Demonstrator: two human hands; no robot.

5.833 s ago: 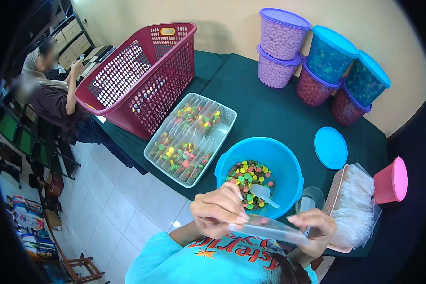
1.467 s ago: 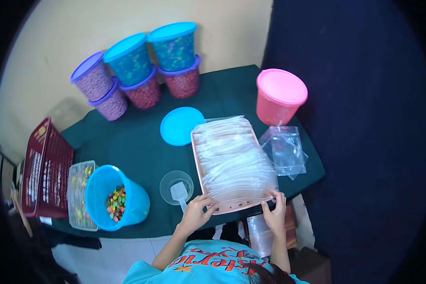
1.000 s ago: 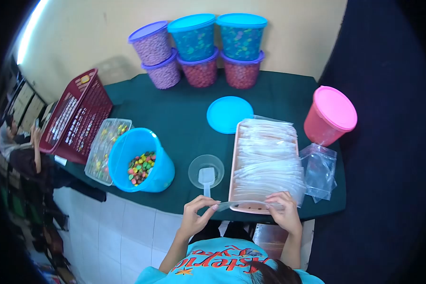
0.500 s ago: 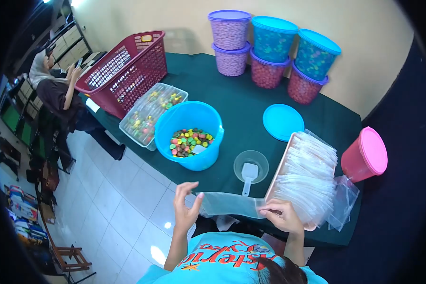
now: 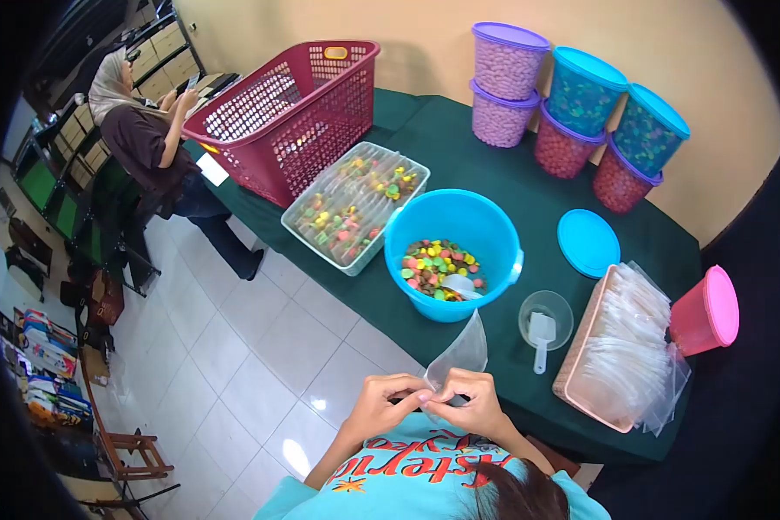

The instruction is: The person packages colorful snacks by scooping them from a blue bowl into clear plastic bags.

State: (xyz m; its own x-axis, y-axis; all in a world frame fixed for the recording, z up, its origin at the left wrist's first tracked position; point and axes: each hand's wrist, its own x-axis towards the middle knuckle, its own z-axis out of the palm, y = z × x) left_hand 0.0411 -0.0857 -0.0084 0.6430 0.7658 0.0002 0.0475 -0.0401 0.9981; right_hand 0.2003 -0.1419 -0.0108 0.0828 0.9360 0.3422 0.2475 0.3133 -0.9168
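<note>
On the near side of the round blue plastic bucket [image 5: 485, 227]: a clear flat plastic bag [image 5: 461, 348] is pointing up toward the bucket's near edge, its lower end sitting between two bare hands.
Left hand [image 5: 384, 407]: thumb and fingertips are pressing together on the bag's lower end, meeting the other hand.
Right hand [image 5: 470, 400]: thumb and fingers are clamping the same end.
Inside the bucket: small pink, green, yellow and brown discs [image 5: 425, 260] are lying under a translucent white scoop [image 5: 461, 284].
Just left of the bucket: a pale plastic tray [image 5: 328, 252] is holding clear packets of coloured pieces; beyond it a maroon perforated basket [image 5: 321, 143] is standing.
Right of the bucket: a clear round bowl [image 5: 546, 302] is holding a white plastic scoop [image 5: 542, 332]; past it, a pink rectangular basket [image 5: 574, 354] is holding many clear bags [image 5: 628, 334].
Well left of the bucket: another person [image 5: 139, 143] is standing.
</note>
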